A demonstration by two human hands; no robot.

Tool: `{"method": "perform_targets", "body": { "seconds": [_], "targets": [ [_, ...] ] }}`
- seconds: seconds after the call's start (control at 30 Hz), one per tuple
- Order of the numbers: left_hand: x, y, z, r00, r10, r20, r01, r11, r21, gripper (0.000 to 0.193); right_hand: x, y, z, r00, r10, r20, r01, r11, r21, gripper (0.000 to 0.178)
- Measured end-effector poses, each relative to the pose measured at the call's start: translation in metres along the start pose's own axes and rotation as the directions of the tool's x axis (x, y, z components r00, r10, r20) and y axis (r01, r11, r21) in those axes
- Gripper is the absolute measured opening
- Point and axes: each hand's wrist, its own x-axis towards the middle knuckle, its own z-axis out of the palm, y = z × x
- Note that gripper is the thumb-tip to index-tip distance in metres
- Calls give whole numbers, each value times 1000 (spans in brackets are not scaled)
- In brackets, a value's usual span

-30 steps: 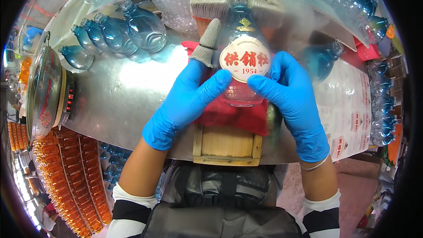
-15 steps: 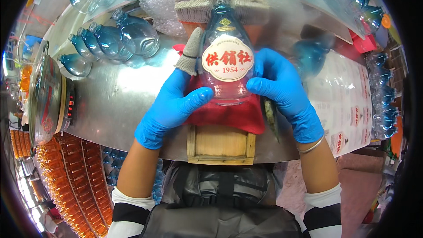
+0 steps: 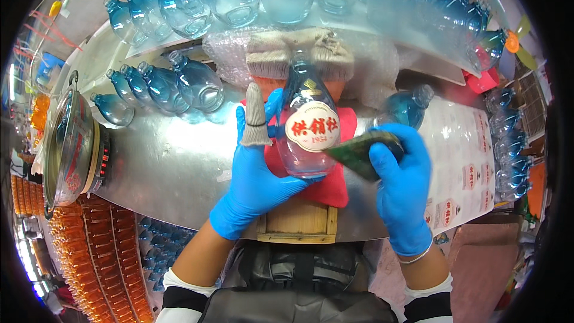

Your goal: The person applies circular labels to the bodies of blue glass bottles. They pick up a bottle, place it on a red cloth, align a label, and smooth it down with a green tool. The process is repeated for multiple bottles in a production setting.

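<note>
My left hand, in a blue glove, grips a clear bottle with a blue neck. A grey knitted sleeve covers one of its fingers. On the bottle's upper face is a round cream label with red lettering. My right hand, also gloved in blue, pinches a dark green, wedge-shaped scraper. Its pointed tip meets the label's right edge or lies just over it. Below the bottle, a red cloth drapes over a wooden block, and the neck points toward a stack of grey knitted fabric.
To the left, a metal pan stands on a heater with red lights. Blue bottles lie left of the fabric, more line the far shelf, and a lone bottle lies right. A label sheet covers the table's right side.
My right hand has left the bottle and now holds the green scraper, which lay right of the cloth. My left hand has shifted under and around the bottle, which has tilted. The head view has shifted.
</note>
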Motion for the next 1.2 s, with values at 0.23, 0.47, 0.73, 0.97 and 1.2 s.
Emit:
{"method": "perform_targets", "body": {
  "seconds": [0.23, 0.47, 0.73, 0.97, 1.2],
  "targets": [
    [-6, 11, 4, 998, -39, -45, 40, 999, 24, 117, -19, 0, 0, 423, -544, 725, 905, 219, -363, 38],
    [0, -1, -15, 992, -71, 107, 73, 997, -11, 114, 0, 0, -5, 829, -379, 412, 533, 757, -377, 22],
    [23, 13, -18, 900, -350, 260, 436, 735, -520, 73, 55, 13, 15, 897, 402, 186, -396, 916, -70, 28],
    [21, 9, -2, 853, -499, 151, 496, 688, -530, 85, 60, 33, 28, 835, 464, 295, -497, 867, 42, 37],
    [20, 4, -2, 840, -511, 184, 513, 636, -576, 80, 60, 33, 28, 798, 517, 309, -580, 799, 161, 28]
  ]
}}
